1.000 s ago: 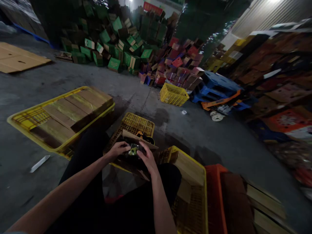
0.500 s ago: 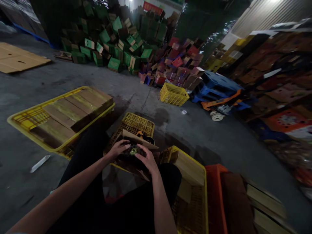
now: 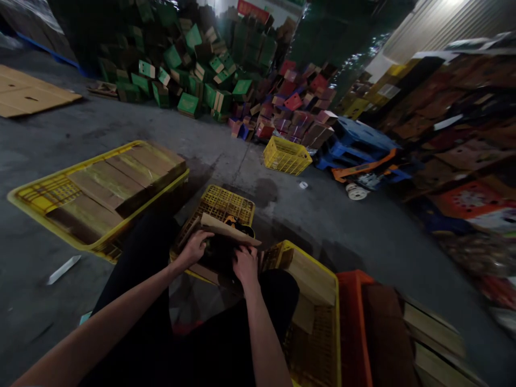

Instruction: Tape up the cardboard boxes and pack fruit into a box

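A cardboard box [image 3: 207, 271] with a dark inside sits low between my knees. Its far flap [image 3: 226, 228] stands raised. My left hand [image 3: 193, 250] is at the left side of the box, its fingers bent and closed on the edge. At the right side, my right hand [image 3: 245, 263] has its fingers curled over the box's edge near the end of the flap. What lies inside is too dark to make out. Behind the flap, a black-and-orange object [image 3: 236, 223] rests on an upturned yellow crate [image 3: 228, 199].
To the left, a yellow crate [image 3: 97, 247] holds flat cardboard boxes [image 3: 121, 180]. Beside my right knee stand another yellow crate [image 3: 337, 322] and a red crate [image 3: 355, 322]. Farther off are a yellow basket [image 3: 287, 156], a pallet jack [image 3: 365, 172] and heaped green boxes [image 3: 189, 105].
My hands have moved apart from a dark bundle with a greenish spot to the box's two sides. The right hand turned and came down; the greenish spot no longer shows.
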`<act>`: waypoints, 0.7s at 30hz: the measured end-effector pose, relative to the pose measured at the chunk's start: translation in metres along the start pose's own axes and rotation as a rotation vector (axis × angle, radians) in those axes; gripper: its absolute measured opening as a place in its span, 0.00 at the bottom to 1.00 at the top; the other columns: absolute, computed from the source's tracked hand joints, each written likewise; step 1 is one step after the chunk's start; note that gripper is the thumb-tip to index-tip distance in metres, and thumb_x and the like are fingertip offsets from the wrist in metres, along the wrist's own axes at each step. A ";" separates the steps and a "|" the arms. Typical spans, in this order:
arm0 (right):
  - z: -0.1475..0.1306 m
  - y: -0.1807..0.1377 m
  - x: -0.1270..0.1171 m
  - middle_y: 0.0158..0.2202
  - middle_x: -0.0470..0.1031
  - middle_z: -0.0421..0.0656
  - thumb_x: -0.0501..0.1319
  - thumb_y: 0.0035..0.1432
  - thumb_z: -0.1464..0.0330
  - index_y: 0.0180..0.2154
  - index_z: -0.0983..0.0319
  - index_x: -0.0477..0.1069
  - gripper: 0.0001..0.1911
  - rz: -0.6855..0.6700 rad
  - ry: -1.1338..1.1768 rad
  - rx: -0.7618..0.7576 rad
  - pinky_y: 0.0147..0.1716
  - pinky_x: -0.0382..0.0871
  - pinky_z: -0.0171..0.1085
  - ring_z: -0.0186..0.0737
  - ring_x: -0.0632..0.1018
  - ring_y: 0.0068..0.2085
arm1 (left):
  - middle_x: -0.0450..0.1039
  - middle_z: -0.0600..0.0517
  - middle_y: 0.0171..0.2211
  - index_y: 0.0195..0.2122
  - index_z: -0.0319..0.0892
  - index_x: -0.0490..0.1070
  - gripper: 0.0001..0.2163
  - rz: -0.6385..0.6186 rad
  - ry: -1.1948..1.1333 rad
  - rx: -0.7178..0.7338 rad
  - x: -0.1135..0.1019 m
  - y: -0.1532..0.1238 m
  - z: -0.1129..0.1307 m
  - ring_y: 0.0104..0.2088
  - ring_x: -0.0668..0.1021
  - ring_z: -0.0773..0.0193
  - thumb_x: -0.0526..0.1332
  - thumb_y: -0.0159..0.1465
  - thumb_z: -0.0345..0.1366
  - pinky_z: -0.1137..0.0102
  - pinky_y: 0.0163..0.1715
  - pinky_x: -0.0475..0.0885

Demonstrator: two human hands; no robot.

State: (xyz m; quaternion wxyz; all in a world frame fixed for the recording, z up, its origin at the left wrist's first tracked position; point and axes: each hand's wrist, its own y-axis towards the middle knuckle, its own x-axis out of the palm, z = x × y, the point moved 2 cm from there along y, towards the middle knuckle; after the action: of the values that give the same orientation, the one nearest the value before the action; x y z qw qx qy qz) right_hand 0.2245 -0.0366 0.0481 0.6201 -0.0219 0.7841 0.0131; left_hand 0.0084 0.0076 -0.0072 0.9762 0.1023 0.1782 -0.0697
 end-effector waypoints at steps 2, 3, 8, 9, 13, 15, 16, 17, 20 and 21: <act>-0.004 -0.001 -0.001 0.52 0.76 0.51 0.61 0.58 0.72 0.47 0.57 0.79 0.15 0.008 -0.073 0.024 0.54 0.59 0.55 0.61 0.64 0.58 | 0.76 0.45 0.50 0.48 0.40 0.77 0.24 -0.047 0.036 -0.056 0.004 -0.002 -0.005 0.55 0.74 0.54 0.54 0.51 0.22 0.57 0.61 0.64; -0.007 -0.001 -0.002 0.52 0.75 0.52 0.60 0.59 0.73 0.47 0.58 0.78 0.15 0.030 -0.104 0.023 0.55 0.58 0.56 0.61 0.64 0.59 | 0.76 0.45 0.51 0.48 0.40 0.77 0.24 -0.067 0.040 -0.085 0.005 -0.003 -0.007 0.55 0.74 0.54 0.55 0.51 0.22 0.57 0.61 0.64; -0.026 -0.003 -0.004 0.55 0.72 0.52 0.54 0.61 0.76 0.50 0.63 0.75 0.18 0.066 -0.104 -0.192 0.61 0.54 0.51 0.54 0.66 0.59 | 0.78 0.44 0.49 0.46 0.38 0.78 0.22 -0.098 0.037 -0.162 0.006 -0.002 -0.013 0.54 0.75 0.53 0.56 0.51 0.23 0.59 0.58 0.67; -0.030 -0.004 -0.001 0.55 0.72 0.51 0.53 0.62 0.77 0.51 0.63 0.74 0.19 0.033 -0.055 -0.240 0.60 0.57 0.48 0.50 0.68 0.57 | 0.78 0.43 0.47 0.44 0.37 0.78 0.20 -0.101 0.036 -0.177 0.007 -0.002 -0.013 0.52 0.76 0.52 0.56 0.51 0.23 0.60 0.57 0.67; -0.037 -0.001 0.020 0.56 0.72 0.50 0.53 0.60 0.78 0.52 0.61 0.73 0.21 -0.186 0.229 -0.237 0.51 0.67 0.38 0.43 0.75 0.51 | 0.79 0.47 0.34 0.32 0.39 0.78 0.12 -0.112 0.033 -0.226 0.008 -0.003 -0.015 0.43 0.78 0.55 0.56 0.53 0.25 0.63 0.49 0.71; -0.034 0.004 0.031 0.51 0.77 0.50 0.58 0.56 0.78 0.50 0.62 0.75 0.20 -0.283 0.356 -0.152 0.47 0.69 0.38 0.45 0.78 0.48 | 0.77 0.49 0.29 0.27 0.39 0.75 0.08 -0.112 0.031 -0.242 0.008 -0.003 -0.015 0.37 0.77 0.57 0.55 0.54 0.26 0.65 0.44 0.71; -0.031 0.006 0.035 0.47 0.79 0.48 0.59 0.55 0.77 0.48 0.61 0.76 0.19 -0.311 0.402 -0.119 0.45 0.70 0.38 0.46 0.79 0.46 | 0.75 0.50 0.27 0.25 0.39 0.74 0.08 -0.110 0.029 -0.247 0.008 -0.004 -0.015 0.35 0.77 0.58 0.55 0.54 0.27 0.65 0.42 0.71; -0.029 0.009 0.038 0.44 0.81 0.46 0.60 0.54 0.76 0.46 0.60 0.77 0.18 -0.329 0.437 -0.104 0.43 0.71 0.38 0.46 0.80 0.44 | 0.74 0.50 0.26 0.23 0.40 0.72 0.07 -0.109 0.026 -0.252 0.008 -0.004 -0.016 0.33 0.76 0.59 0.55 0.54 0.28 0.66 0.40 0.71; -0.026 0.017 0.039 0.37 0.83 0.40 0.61 0.52 0.76 0.38 0.57 0.80 0.14 -0.316 0.499 -0.102 0.37 0.73 0.35 0.43 0.81 0.38 | 0.72 0.51 0.25 0.22 0.40 0.71 0.07 -0.102 0.007 -0.257 0.007 -0.003 -0.015 0.31 0.75 0.59 0.55 0.54 0.29 0.66 0.38 0.70; -0.026 0.018 0.038 0.36 0.83 0.40 0.60 0.52 0.76 0.36 0.57 0.81 0.14 -0.289 0.514 -0.091 0.38 0.73 0.36 0.43 0.81 0.38 | 0.72 0.51 0.25 0.22 0.40 0.71 0.06 -0.098 -0.001 -0.259 0.007 -0.002 -0.015 0.31 0.75 0.59 0.55 0.54 0.29 0.66 0.38 0.70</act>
State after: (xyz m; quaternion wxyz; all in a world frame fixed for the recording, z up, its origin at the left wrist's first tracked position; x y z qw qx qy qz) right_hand 0.1893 -0.0204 0.0167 0.3950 -0.1635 0.9028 -0.0463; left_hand 0.0091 0.0080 -0.0239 0.9767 -0.0336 0.1900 -0.0940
